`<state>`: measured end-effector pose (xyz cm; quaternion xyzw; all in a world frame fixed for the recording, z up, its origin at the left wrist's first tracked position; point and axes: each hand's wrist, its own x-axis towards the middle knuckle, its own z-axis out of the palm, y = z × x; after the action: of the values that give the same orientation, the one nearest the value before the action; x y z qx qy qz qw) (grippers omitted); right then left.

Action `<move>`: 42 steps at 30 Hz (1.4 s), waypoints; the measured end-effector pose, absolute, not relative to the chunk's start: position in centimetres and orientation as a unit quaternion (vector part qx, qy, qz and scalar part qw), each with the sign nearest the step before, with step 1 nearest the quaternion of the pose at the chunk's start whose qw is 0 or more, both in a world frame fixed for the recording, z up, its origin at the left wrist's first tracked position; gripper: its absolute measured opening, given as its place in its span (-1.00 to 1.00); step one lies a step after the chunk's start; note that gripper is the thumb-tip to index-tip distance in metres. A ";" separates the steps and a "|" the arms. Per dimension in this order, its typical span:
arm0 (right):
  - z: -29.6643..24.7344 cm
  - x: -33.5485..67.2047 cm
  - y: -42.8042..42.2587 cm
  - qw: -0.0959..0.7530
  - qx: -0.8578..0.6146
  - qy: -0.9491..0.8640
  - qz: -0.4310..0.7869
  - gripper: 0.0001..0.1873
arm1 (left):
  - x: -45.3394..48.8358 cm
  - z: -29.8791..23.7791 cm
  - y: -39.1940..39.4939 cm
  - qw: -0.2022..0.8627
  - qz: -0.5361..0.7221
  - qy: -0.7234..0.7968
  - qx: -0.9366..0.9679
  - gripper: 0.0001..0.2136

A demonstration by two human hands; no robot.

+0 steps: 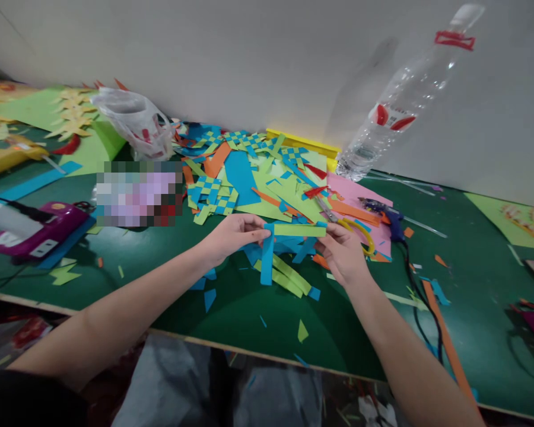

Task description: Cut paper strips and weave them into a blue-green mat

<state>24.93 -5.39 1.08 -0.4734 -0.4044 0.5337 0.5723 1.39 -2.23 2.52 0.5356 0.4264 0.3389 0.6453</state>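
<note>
Well back from the bare left fingers (250, 222) is a black sleeve (35, 398); below the fingers show pale greyish-blue trousers (169, 379).

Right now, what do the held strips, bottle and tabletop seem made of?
Held strips: probably matte paper or thin card; flat, with cut edges. Bottle: likely clear, glossy plastic; see-through, with highlights. Tabletop: smooth, perhaps coated, given its sheen; base unclear.
</note>
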 end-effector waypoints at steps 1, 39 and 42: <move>1.0 24.9 -5.4 0.564 -0.466 -0.418 0.538 -0.62 | 1.4 2.5 -2.2 0.645 0.340 0.426 0.535 -0.73; 2.2 24.1 -7.1 0.357 -0.470 -0.617 0.521 -0.64 | 1.5 1.6 -2.1 0.661 0.366 0.395 0.523 -0.70; 2.6 24.1 -7.3 0.311 -0.471 -0.659 0.497 -0.62 | 1.7 1.9 -2.3 0.658 0.347 0.397 0.538 -0.69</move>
<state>24.11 -7.27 2.56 -0.4715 -0.6589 0.4967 0.3113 1.68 -2.29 1.93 0.5384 0.3967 0.3470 0.6575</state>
